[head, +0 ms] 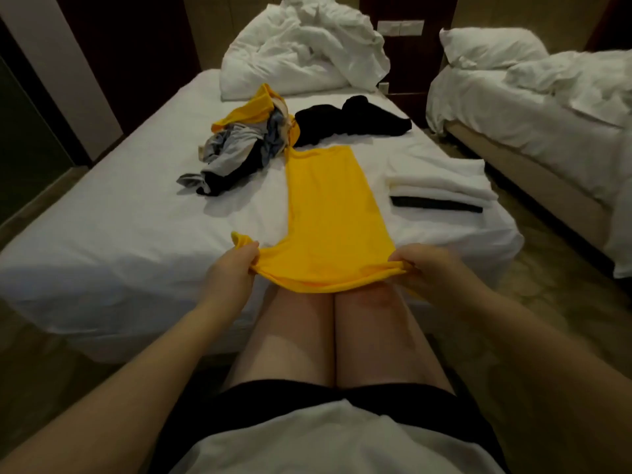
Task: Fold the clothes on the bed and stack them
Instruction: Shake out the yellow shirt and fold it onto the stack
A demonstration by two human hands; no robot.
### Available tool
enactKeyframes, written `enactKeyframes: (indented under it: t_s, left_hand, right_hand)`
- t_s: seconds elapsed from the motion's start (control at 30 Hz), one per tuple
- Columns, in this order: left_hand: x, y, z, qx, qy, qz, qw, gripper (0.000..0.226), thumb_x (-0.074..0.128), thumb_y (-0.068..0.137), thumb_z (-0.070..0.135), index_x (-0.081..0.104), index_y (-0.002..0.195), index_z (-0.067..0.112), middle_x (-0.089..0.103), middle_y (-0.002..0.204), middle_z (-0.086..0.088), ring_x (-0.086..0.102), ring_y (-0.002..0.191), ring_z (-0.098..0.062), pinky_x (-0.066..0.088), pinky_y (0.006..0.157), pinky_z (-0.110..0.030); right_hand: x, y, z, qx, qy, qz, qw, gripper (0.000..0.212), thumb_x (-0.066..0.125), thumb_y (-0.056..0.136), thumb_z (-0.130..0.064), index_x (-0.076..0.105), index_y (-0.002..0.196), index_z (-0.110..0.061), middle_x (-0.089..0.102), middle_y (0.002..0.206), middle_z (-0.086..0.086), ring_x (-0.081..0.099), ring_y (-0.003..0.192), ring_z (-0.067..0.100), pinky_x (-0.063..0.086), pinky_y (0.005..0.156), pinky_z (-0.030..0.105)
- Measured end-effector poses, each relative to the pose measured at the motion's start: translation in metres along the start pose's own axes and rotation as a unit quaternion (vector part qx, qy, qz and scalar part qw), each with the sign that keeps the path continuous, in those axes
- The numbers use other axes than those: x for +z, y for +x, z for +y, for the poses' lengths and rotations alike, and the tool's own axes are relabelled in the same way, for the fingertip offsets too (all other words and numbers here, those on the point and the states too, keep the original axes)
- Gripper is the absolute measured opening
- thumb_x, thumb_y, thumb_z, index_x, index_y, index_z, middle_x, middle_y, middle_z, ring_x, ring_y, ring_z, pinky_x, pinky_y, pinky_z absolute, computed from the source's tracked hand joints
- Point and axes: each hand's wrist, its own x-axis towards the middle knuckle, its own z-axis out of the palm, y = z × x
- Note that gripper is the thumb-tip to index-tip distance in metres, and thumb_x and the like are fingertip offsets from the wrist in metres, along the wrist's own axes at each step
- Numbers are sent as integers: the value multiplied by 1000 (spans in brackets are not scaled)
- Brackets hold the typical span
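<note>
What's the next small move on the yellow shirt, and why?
Probably lift the near edge and carry it forward onto the far end, halving the strip. The yellow shirt already lies narrowed lengthwise on the bed, the left hand and right hand each grip a near corner, and a folded white stack sits to its right.

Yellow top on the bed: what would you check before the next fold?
1. Left hand grips the near left corner of the yellow top: ok.
2. Right hand grips the near right corner: ok.
3. Top lies flat in a long strip: ok.
4. Far end free of the loose pile: cannot tell, they touch.
5. Folded stack lies at its right: ok.
</note>
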Motion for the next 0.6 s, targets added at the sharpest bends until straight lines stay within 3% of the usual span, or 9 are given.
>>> enactKeyframes:
  t_s: [0.1, 0.2, 0.27, 0.37, 0.47, 0.53, 0.6]
  left_hand:
    - [5, -13, 3, -50, -36, -24, 998, 31, 40, 75, 29, 57, 77, 3, 61, 76, -22, 57, 68, -29, 35, 57, -33]
    - [9, -23, 4, -54, -44, -49, 996, 19, 35, 73, 33, 43, 63, 19, 60, 72, -21, 57, 70, -34, 27, 54, -34]
    - [16, -30, -1, -68, -37, -54, 996, 16, 46, 81, 20, 44, 65, 19, 63, 79, -23, 58, 77, -38, 21, 56, -32]
    - [29, -38, -12, -98, -30, -72, 992, 18, 42, 82, 21, 51, 79, 5, 62, 85, -22, 59, 80, -39, 35, 58, -37]
    - [39, -38, -20, -109, -47, -77, 990, 26, 40, 78, 22, 56, 89, 4, 64, 88, -21, 61, 82, -36, 37, 61, -35]
    - [39, -36, -21, -119, -65, -76, 988, 33, 42, 73, 20, 59, 95, 3, 65, 93, -18, 61, 86, -33, 36, 65, -31]
    - [42, -34, -22, -143, -73, -71, 984, 40, 44, 67, 18, 61, 99, 3, 60, 94, -19, 58, 86, -33, 35, 67, -30]
  right_hand:
    - [10, -10, 3, 28, -19, -34, 999, 9, 67, 80, -21, 66, 84, -13, 61, 78, 0, 57, 71, 19, 40, 59, 33]
    - [22, -24, 6, 45, -41, -92, 994, 9, 68, 82, -16, 63, 90, -17, 63, 86, 4, 57, 79, 23, 34, 60, 30]
    - [31, -32, 4, 51, -46, -126, 990, 11, 65, 83, -14, 59, 89, -21, 58, 84, 0, 55, 80, 22, 35, 61, 32]
    - [37, -38, 2, 51, -38, -146, 987, 15, 61, 81, -13, 54, 88, -25, 48, 81, -10, 52, 81, 20, 33, 60, 27]
    - [34, -34, 0, 62, -31, -200, 977, 19, 57, 84, -48, 48, 83, -32, 45, 78, -11, 46, 76, 12, 33, 61, 21]
    - [33, -22, -3, 76, -13, -226, 971, 47, 41, 78, -72, 52, 72, -26, 48, 75, -2, 46, 72, 11, 36, 64, 30]
    - [36, -5, -9, 78, -5, -221, 972, 65, 36, 76, -74, 55, 67, -13, 50, 73, 9, 47, 69, 18, 37, 63, 38]
